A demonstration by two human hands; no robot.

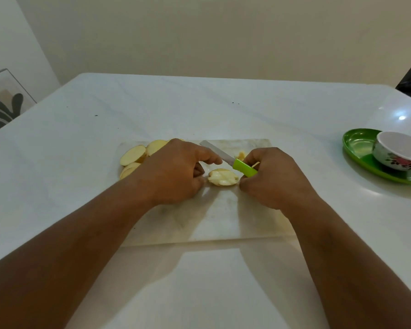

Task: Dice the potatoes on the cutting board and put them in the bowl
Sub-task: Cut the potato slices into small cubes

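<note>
Mid-dicing: my right hand (pixel 271 179) grips the green-handled steel knife (pixel 237 165), my left hand (pixel 176 172) pinches the scored pale potato slice (pixel 223 178) between them; crosscuts next, I reckon.

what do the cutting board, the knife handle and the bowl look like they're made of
Cutting board: probably marble or a marble-look slab, pale with faint veining and a soft sheen. Knife handle: likely plastic, uniform lime green, smooth. Bowl: glossy white with a printed floral band, so ceramic or melamine; the picture cannot settle which.
</note>
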